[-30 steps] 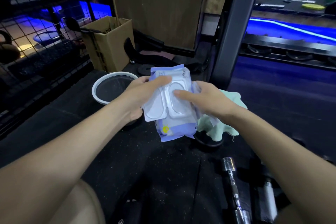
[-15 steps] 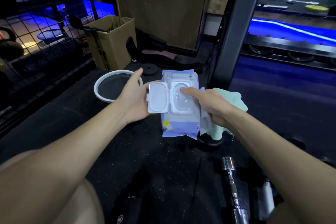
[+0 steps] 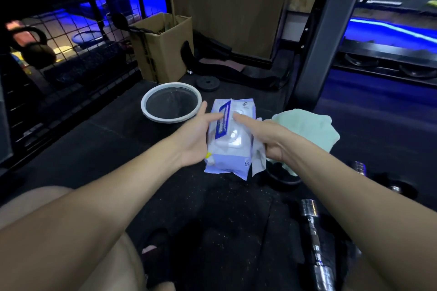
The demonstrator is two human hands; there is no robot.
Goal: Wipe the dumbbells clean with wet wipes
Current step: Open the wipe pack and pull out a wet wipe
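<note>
There are two hands, left hand [image 3: 197, 136] and right hand [image 3: 267, 138], one wet wipes pack [image 3: 230, 146], one loose wipe [image 3: 259, 160], one green cloth [image 3: 305, 130], one white-rimmed bowl [image 3: 151, 114], one cardboard box [image 3: 163, 52], one weight plate [image 3: 207, 83] and one chrome dumbbell [image 3: 314, 238].

Both forearms extended forward, bare. Left hand [image 3: 197, 136] palm-in, fingers curled round pack edge, thumb up. Right hand [image 3: 264, 136] grips opposite edge, index finger straight, tip just beside left fingertips.
</note>
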